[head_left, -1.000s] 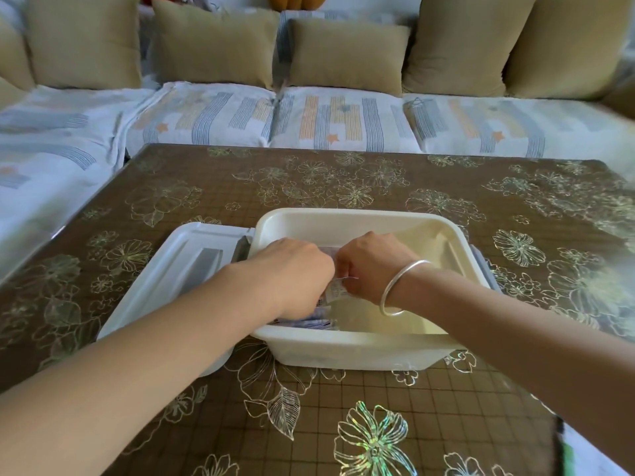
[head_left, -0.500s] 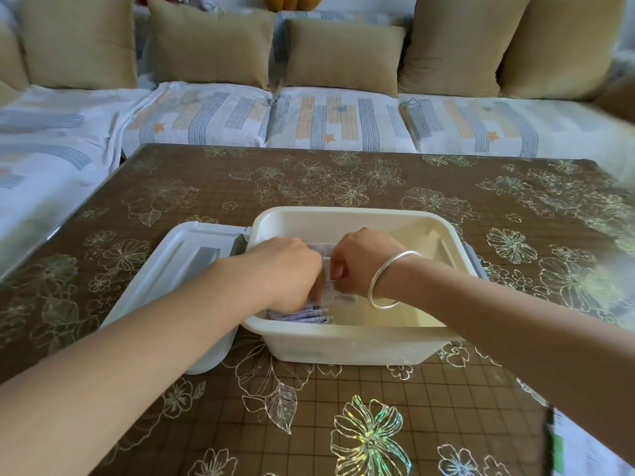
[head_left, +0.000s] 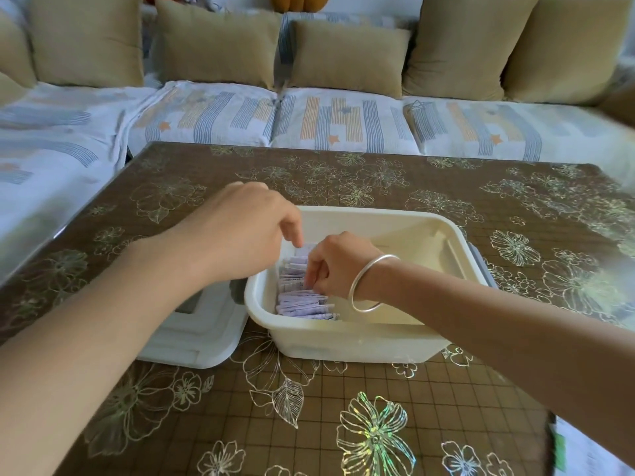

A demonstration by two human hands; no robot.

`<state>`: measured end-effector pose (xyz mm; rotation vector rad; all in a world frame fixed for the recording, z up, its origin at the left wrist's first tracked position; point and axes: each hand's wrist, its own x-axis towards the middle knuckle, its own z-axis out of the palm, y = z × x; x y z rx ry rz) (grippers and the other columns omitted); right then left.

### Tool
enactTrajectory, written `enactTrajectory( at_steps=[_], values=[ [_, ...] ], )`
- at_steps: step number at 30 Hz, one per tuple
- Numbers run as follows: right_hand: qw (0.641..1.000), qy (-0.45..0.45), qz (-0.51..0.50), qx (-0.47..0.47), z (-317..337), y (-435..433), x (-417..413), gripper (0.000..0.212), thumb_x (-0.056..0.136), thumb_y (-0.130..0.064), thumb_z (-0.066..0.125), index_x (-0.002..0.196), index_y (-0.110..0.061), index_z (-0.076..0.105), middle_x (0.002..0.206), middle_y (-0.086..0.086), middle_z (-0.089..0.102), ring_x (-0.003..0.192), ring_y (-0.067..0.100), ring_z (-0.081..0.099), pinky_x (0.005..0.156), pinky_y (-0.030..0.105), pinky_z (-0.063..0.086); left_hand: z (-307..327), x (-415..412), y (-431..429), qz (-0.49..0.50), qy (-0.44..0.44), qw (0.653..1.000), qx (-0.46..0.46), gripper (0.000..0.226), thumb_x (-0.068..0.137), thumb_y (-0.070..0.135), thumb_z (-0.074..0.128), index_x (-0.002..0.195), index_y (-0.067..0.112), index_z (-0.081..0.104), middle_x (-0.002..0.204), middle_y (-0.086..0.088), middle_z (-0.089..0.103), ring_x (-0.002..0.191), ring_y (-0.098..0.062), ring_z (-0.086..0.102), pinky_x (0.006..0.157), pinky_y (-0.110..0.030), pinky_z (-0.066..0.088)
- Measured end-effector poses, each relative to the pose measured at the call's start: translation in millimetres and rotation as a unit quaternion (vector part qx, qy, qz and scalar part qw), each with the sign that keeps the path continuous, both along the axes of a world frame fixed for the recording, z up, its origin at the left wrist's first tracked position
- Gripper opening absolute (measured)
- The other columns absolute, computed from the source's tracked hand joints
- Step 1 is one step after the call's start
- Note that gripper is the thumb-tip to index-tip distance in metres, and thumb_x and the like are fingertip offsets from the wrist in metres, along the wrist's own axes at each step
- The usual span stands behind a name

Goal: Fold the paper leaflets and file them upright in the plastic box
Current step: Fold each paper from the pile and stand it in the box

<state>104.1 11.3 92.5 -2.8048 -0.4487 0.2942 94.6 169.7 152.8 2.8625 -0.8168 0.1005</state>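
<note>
A cream plastic box sits mid-table. Inside, along its left wall, stands a row of several folded pale-purple leaflets on edge. My right hand, with a silver bangle on the wrist, reaches into the box and pinches the top edges of leaflets in the middle of the row. My left hand hovers above the box's left rim, fingers loosely apart, one fingertip pointing down near the farthest leaflet; it holds nothing. The far part of the row is partly hidden by both hands.
The box's white lid lies flat left of the box, under my left forearm. The brown floral tablecloth covers the table. A striped sofa with tan cushions wraps the far and left sides. More paper shows at the bottom right corner.
My left hand has lifted out of the box and moved up and left, letting go of the leaflets. My right hand stays in the box on the row.
</note>
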Motion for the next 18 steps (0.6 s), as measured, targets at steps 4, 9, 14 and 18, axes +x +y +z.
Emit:
enactTrajectory(
  at_steps=[4, 9, 14, 18],
  values=[
    [0.999, 0.018, 0.023, -0.030, 0.7, 2.2, -0.6, 0.024, 0.085, -0.012, 0.058, 0.088, -0.029, 0.076, 0.084, -0.006, 0.069, 0.078, 0.016, 0.064, 0.069, 0.020, 0.046, -3.8, -13.2, 3.8, -0.004, 0.005, 0.999, -0.037, 0.047, 0.089, -0.001, 0.042, 0.089, 0.036, 0.071, 0.077, 0.025, 0.055, 0.091, -0.008, 0.048, 0.080, -0.028, 0.033],
    [0.993, -0.061, -0.020, 0.102, 39.8, -29.6, -24.0, 0.014, 0.085, -0.015, 0.067, 0.090, -0.025, 0.075, 0.078, -0.010, 0.071, 0.069, 0.004, 0.062, 0.067, 0.009, 0.045, -12.0, -38.3, -7.7, -0.018, 0.002, 0.993, -0.117, 0.043, 0.091, 0.003, 0.045, 0.089, 0.035, 0.073, 0.087, 0.022, 0.062, 0.090, -0.002, 0.050, 0.079, -0.023, 0.034],
    [0.914, -0.173, -0.151, 0.334, 49.6, -95.9, -116.3, 0.019, 0.085, -0.005, 0.064, 0.085, -0.023, 0.072, 0.071, -0.010, 0.070, 0.064, 0.005, 0.067, 0.061, 0.014, 0.052, -22.2, -76.0, -49.8, -0.050, -0.063, 0.962, -0.261, 0.036, 0.088, 0.000, 0.051, 0.079, 0.028, 0.073, 0.083, 0.019, 0.065, 0.086, -0.001, 0.055, 0.078, -0.014, 0.041],
    [0.886, -0.257, -0.295, 0.247, -9.4, -141.1, -209.1, 0.018, 0.081, -0.008, 0.070, 0.085, -0.025, 0.071, 0.074, -0.014, 0.069, 0.071, 0.003, 0.063, 0.064, 0.009, 0.045, -34.0, -125.1, -94.0, -0.122, -0.012, 0.936, -0.330, 0.030, 0.088, -0.001, 0.056, 0.079, 0.021, 0.073, 0.076, 0.018, 0.061, 0.076, 0.003, 0.055, 0.066, -0.005, 0.036]
  ],
)
